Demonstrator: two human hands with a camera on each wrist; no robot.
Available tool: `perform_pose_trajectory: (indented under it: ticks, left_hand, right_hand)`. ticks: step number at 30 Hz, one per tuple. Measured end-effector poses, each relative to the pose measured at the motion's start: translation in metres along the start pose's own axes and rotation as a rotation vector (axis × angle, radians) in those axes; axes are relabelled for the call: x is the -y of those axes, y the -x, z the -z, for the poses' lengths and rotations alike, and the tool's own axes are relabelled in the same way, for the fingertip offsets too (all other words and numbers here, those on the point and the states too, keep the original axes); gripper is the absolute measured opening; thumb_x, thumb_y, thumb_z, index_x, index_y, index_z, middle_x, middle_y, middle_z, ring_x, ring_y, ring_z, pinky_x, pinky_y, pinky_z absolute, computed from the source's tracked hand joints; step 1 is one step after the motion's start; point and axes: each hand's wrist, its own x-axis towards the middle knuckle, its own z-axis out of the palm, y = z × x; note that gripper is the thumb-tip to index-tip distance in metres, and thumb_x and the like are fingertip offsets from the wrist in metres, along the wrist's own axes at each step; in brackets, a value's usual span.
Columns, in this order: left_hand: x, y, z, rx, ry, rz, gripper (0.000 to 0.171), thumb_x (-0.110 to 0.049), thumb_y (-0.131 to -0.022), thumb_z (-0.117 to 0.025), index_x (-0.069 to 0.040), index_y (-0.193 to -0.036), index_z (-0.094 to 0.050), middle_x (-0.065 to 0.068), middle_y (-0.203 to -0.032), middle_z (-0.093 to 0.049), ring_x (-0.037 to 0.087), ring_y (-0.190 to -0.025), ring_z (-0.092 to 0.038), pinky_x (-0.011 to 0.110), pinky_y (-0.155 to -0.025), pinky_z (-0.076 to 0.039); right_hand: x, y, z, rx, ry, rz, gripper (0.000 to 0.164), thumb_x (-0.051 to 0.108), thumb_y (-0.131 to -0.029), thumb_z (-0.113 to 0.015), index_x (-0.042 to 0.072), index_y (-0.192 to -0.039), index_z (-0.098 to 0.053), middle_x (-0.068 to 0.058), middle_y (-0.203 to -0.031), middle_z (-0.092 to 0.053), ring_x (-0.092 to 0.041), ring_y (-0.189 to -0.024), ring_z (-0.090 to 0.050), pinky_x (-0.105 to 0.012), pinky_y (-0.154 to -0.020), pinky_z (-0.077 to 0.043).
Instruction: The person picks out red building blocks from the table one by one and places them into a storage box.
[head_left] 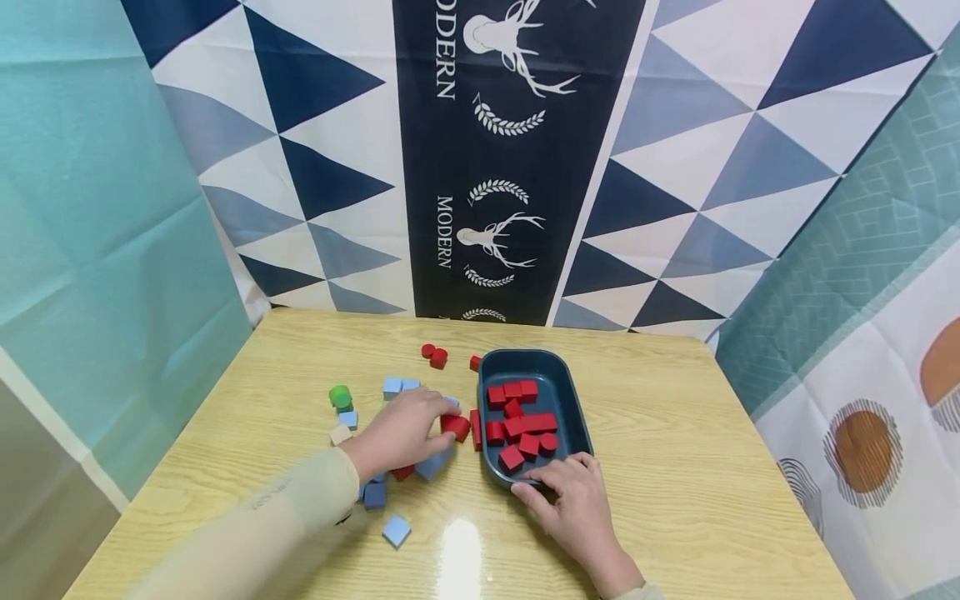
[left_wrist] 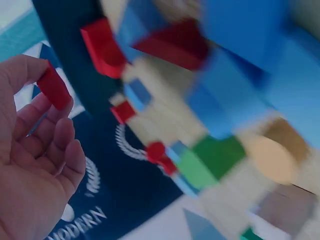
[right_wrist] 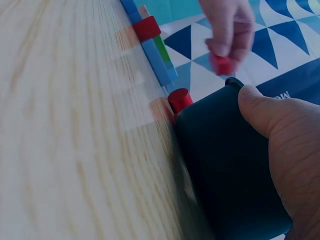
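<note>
My left hand (head_left: 397, 429) pinches a red block (left_wrist: 55, 87) between thumb and fingertips, above the loose blocks left of the tray. In the right wrist view, the left hand (right_wrist: 231, 30) and this block appear raised off the table. A dark blue tray (head_left: 573, 400) holds several red blocks (head_left: 540, 422), among them cubes, a long bar and short cylinders. My right hand (head_left: 573, 504) grips the tray's near rim, with the thumb (right_wrist: 257, 107) on its outer side. A long red block (head_left: 476, 429) lies along the tray's left side.
Blue blocks (head_left: 397, 531), a green cylinder (head_left: 340, 395) and a pale wooden block (head_left: 341, 434) lie scattered on the left of the wooden table (head_left: 660, 467). Small red pieces (head_left: 438, 358) lie farther back. Patterned cloth (head_left: 487, 167) hangs behind the table.
</note>
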Motion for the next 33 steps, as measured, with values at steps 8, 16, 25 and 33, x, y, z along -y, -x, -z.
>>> perform_pose_trajectory:
  ticks: [8, 16, 25, 33]
  left_hand:
    - [-0.031, -0.048, -0.008, 0.049, -0.173, -0.022, 0.038, -0.038, -0.101, -0.074, -0.019, -0.134, -0.075, 0.002, -0.131, -0.076, 0.022, -0.119, -0.065, 0.043, -0.112, -0.051]
    - [-0.043, -0.086, -0.028, 0.118, -0.333, -0.042, 0.028, -0.04, -0.098, -0.076, -0.021, -0.117, -0.081, -0.002, -0.112, -0.08, 0.021, -0.101, -0.063, 0.038, -0.096, -0.052]
    - [-0.04, -0.092, -0.046, 0.092, -0.239, 0.123, 0.031, -0.042, -0.099, -0.075, -0.019, -0.12, -0.077, 0.001, -0.115, -0.078, 0.022, -0.102, -0.068, 0.04, -0.096, -0.054]
    - [-0.038, -0.093, -0.058, 0.131, -0.221, 0.144, 0.032, -0.043, -0.1, -0.073, -0.021, -0.123, -0.077, -0.001, -0.114, -0.078, 0.02, -0.098, -0.068, 0.039, -0.095, -0.054]
  right_hand:
    - [-0.003, 0.0, -0.002, -0.034, -0.004, 0.037, 0.02, 0.039, -0.079, -0.092, 0.025, -0.083, -0.079, 0.015, -0.076, -0.073, -0.003, -0.072, -0.056, -0.038, -0.09, -0.04]
    - [-0.004, 0.001, -0.002, -0.035, -0.01, 0.042, 0.019, 0.041, -0.081, -0.091, 0.026, -0.084, -0.079, 0.017, -0.077, -0.072, 0.0, -0.072, -0.054, -0.037, -0.089, -0.04]
    - [-0.003, -0.003, 0.0, -0.035, -0.011, 0.047, 0.021, 0.042, -0.081, -0.09, 0.025, -0.084, -0.079, 0.014, -0.076, -0.072, -0.002, -0.072, -0.054, -0.038, -0.091, -0.039]
    - [-0.002, 0.0, -0.003, -0.041, -0.014, 0.047, 0.021, 0.04, -0.079, -0.092, 0.024, -0.085, -0.08, 0.014, -0.077, -0.073, -0.002, -0.072, -0.057, -0.038, -0.09, -0.04]
